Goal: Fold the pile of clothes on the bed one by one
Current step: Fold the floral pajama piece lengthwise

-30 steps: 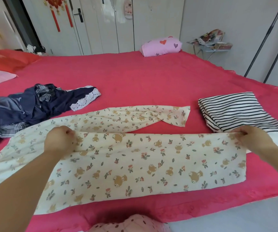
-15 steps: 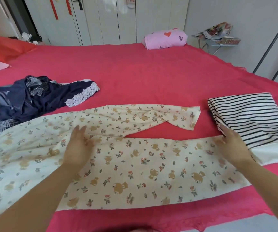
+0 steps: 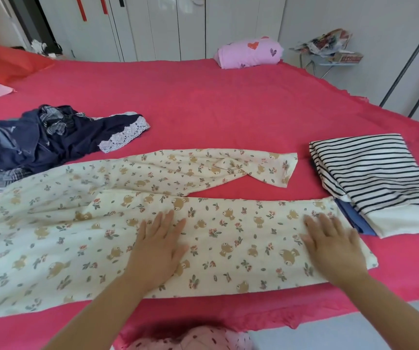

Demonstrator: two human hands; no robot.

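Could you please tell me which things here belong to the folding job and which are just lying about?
Job: bear-print garment, left hand, right hand, dark unfolded pile, folded striped top.
Lying about: pink heart pillow, red pillow, side-table clutter.

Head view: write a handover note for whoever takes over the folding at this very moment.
Hands: left hand and right hand both open, flat on the near leg of the bear-print trousers, spread across the bed.
Far leg lies twisted, not folded over.
Done: striped top folded, at right.
To do: fold the trousers, then the dark pile at left.
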